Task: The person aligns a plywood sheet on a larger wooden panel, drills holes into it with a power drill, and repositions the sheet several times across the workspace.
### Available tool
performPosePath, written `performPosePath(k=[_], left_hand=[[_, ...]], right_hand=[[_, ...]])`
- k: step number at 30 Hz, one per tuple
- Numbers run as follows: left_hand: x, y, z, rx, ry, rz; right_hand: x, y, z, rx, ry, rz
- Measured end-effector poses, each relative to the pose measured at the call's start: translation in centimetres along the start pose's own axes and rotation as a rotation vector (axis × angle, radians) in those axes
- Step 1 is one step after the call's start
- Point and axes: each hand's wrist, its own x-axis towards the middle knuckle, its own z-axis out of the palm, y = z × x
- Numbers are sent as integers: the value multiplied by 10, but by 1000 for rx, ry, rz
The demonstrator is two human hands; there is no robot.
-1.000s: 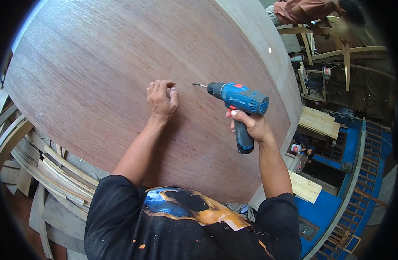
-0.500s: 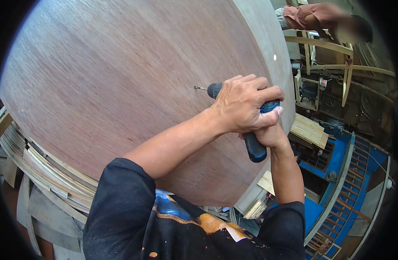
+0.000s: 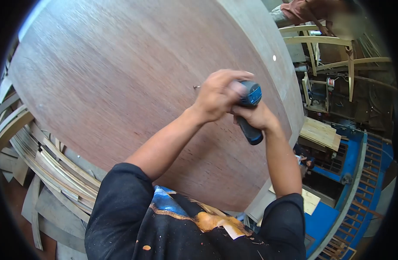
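Note:
A blue and black cordless drill (image 3: pixel 253 96) is held over a large curved wooden panel (image 3: pixel 134 99). My right hand (image 3: pixel 258 116) is wrapped around its handle, whose black base shows below the fist. My left hand (image 3: pixel 216 94) closes around the front of the drill and hides the chuck; its fingers are blurred by motion. A thin metal tip (image 3: pixel 196 87) shows left of my left hand, against the panel surface. Whether it is the bit alone or holds a screw, I cannot make out.
Curved wooden strips (image 3: pixel 56 169) are stacked at the lower left. At the right stand a wooden frame (image 3: pixel 322 40), pale boards (image 3: pixel 320 132) and a blue structure with wooden slats (image 3: pixel 367 173). A person in a reddish shirt (image 3: pixel 300 11) is at the upper right.
My left hand has slid from the top of the drill towards its front, uncovering the rear. The drill's rear has shifted left and up slightly. The view has turned a little.

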Motion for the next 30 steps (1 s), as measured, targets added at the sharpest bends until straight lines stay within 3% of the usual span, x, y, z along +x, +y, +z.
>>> performPosePath(k=[1,3,4,6,8,10,13,17,19,21,23,25,28,30], left_hand=[[-12,-15,-4,-244,61,-191],[-36,-36,-41,530,-44,-108],[-55,-44,-51,858,-146,-178],[-73,-58,-64,1190,-385,-284],[-76,-73,-73,1316,-475,-138],[-75,-76,-72,1367,-498,-101],[-76,-75,-66,1431,-563,-48],[-80,-69,-74,1417,-586,-28],[-90,-76,-92,1112,-441,-47],[-115,-36,-102,907,-201,-295],[-167,-3,-124,1172,55,-155],[-229,35,-147,1157,387,-329],[-334,43,-205,1138,982,-349],[-377,48,-206,668,1196,-746]], right_hand=[[-5,22,3,42,51,-24],[-14,62,21,187,128,-138],[-28,83,41,293,143,-212],[-55,119,84,165,360,-405],[-79,140,133,13,622,-468],[-89,204,187,-37,756,-394],[-127,216,225,34,804,-363],[-157,237,242,-75,696,-209],[-157,250,247,-85,662,-250],[-159,254,247,-68,628,-246],[-162,258,238,-72,501,-213],[-161,268,233,-160,482,-271],[-156,284,225,-101,406,-361],[-153,288,210,-63,296,-434]])
